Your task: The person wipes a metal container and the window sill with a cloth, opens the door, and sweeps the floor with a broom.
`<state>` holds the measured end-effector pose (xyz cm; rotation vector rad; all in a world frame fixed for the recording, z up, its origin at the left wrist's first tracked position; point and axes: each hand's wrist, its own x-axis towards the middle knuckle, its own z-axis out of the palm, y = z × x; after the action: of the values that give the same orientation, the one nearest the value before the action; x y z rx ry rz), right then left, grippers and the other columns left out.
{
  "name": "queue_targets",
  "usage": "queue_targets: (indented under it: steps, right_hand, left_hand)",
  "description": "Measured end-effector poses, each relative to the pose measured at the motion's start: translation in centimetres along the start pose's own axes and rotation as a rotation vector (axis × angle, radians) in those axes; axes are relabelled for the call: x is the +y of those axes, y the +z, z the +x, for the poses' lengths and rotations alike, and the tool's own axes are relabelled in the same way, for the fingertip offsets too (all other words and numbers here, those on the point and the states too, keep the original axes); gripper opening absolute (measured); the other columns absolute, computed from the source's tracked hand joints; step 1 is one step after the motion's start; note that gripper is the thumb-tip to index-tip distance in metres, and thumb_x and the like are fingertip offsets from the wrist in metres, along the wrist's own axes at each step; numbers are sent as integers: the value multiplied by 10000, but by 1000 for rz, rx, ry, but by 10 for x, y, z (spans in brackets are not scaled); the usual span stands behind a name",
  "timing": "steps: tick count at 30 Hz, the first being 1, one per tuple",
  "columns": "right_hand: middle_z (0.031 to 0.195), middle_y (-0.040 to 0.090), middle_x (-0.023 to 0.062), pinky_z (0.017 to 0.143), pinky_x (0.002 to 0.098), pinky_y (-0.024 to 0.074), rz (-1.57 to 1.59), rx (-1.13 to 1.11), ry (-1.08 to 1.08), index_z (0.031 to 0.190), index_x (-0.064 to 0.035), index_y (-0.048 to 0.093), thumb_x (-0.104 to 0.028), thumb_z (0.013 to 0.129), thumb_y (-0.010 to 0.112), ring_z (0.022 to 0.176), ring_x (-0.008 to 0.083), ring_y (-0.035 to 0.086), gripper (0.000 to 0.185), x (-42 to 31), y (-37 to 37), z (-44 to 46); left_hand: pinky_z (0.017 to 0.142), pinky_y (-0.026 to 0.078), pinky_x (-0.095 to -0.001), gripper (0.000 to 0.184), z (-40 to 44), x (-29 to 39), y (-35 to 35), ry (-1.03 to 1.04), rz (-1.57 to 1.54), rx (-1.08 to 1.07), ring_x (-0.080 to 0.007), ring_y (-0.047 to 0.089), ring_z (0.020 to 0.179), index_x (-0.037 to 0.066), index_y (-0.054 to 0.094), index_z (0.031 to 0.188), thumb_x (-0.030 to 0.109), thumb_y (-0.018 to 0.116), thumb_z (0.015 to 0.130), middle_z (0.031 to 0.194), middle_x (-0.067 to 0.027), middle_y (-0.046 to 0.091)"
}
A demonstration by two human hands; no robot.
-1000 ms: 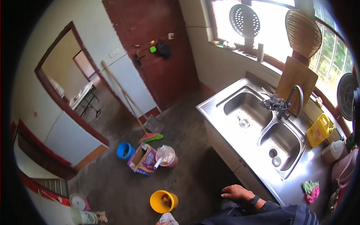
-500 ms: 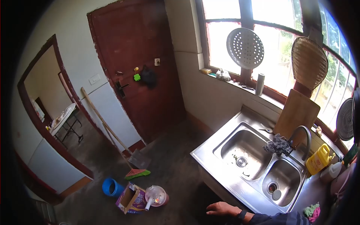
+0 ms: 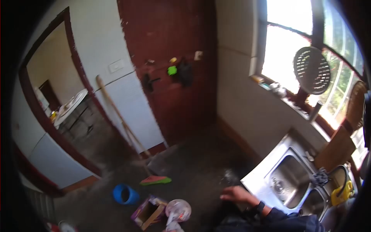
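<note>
Fingers of the left hand [image 3: 170,230], blurred, seem closed around a crumpled white cloth [image 3: 175,225], now back in view near the round pink bucket [image 3: 184,209]; the right hand [image 3: 236,194], loosely curved, empty, hangs beside the steel sink [image 3: 256,183].

The cloth [image 3: 174,227] is whitish, the bucket [image 3: 133,197] blue, the carton [image 3: 139,214] purple and the door [image 3: 170,108] dark red.

Floor [image 3: 197,154] lies open before the red door [image 3: 174,106] | blue bucket [image 3: 133,196], carton [image 3: 153,217] and round bin [image 3: 179,208] line up left of the right hand [image 3: 238,194] | broom [image 3: 154,180] leans on the wall [image 3: 133,104] beyond | sink rim [image 3: 266,179] blocks passage at right
</note>
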<state>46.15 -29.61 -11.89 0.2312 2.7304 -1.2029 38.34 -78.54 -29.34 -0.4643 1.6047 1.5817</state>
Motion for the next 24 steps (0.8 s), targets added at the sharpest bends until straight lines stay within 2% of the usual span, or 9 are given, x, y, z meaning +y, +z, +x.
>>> queue_targets:
  steps: [5,9,13,14,16,18,20,21,24]
  right_hand:
    - [1072,720,207,867,402,558,43,36,-156,1144,-41,712,-468,932,666,1011,346,701,478,-41,-55,144]
    - [1040,728,193,864,396,558,49,79,-269,1128,-33,713,-389,933,687,985,341,708,407,-79,-98,254]
    - [1047,731,177,867,386,549,102,101,-256,1114,-34,722,-338,940,677,983,307,712,352,-110,-143,379]
    - [1045,732,176,861,379,543,50,184,-405,1099,-26,726,-313,940,675,971,295,712,332,-112,-150,416]
    - [1029,731,181,859,375,539,99,198,-345,1082,-21,730,-280,930,687,979,295,708,304,-125,-172,485]
    - [1045,727,172,884,382,537,68,364,-481,1069,-35,740,-238,919,701,995,302,702,256,-119,-186,568]
    - [1141,700,170,961,401,506,80,479,-528,1115,0,703,-171,927,687,1079,331,659,254,-119,-202,642]
    - [1258,656,182,1036,407,461,19,510,-561,1227,7,652,-167,940,674,1188,338,609,337,-118,-210,676]
    - [1454,515,181,1130,428,371,-144,711,-755,1404,-41,532,-190,967,645,1351,343,480,475,-96,-222,788]
  left_hand:
    - [620,558,-301,301,55,28,-20,37,-51,79,-192,712,772,-27,701,1136,106,703,865,968,-111,736]
    - [654,554,-306,328,62,49,-8,6,-83,171,-186,705,807,-11,692,1161,138,706,870,995,-109,733]
    - [688,550,-312,354,76,68,4,-21,-122,288,-181,698,843,6,682,1187,171,709,875,1023,-107,731]
    - [697,549,-313,361,82,78,6,-26,-146,326,-180,697,852,10,679,1194,180,710,876,1030,-106,730]
    - [714,547,-316,375,85,85,13,-30,-183,430,-177,693,870,18,674,1207,196,711,879,1043,-105,729]
    - [731,545,-318,388,88,93,27,-43,-218,545,-174,690,888,26,670,1220,212,712,882,1057,-104,727]
    - [748,543,-321,402,85,93,49,-85,-231,656,-172,687,905,35,665,1233,229,714,884,1071,-103,726]
    - [756,542,-322,409,84,94,62,-109,-239,712,-170,685,914,39,662,1239,237,714,885,1078,-102,725]
    - [782,539,-326,430,95,99,91,-176,-265,838,-166,680,941,51,655,1259,262,717,889,1098,-101,723]
